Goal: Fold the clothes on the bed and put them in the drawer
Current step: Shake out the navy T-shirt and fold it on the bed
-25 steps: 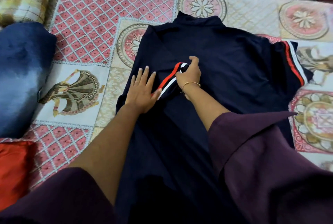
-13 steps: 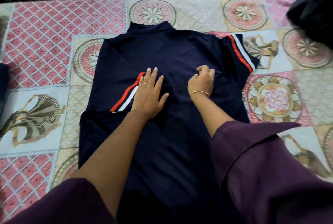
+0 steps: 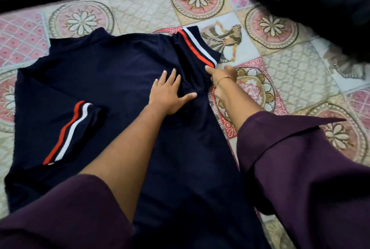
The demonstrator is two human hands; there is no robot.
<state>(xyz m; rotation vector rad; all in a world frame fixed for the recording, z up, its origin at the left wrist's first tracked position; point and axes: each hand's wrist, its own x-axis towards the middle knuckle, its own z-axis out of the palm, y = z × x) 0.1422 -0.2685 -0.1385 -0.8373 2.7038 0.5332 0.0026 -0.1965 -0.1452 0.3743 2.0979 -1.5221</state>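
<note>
Navy shirt (image 3: pixel 112 80) lies flat, left hand (image 3: pixel 168 94) fingers spread, right hand (image 3: pixel 222 75) pinching striped sleeve (image 3: pixel 197 48).

Navy shirt (image 3: pixel 112 80), red-white sleeve stripes (image 3: pixel 197 48); pink-beige floral bedsheet (image 3: pixel 144 8)

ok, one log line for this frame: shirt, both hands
shirt: navy shirt flat on bedspread, left sleeve folded in | left hand: flat, pressing shirt | right hand: gripping right sleeve edge | drawer: not visible
</note>
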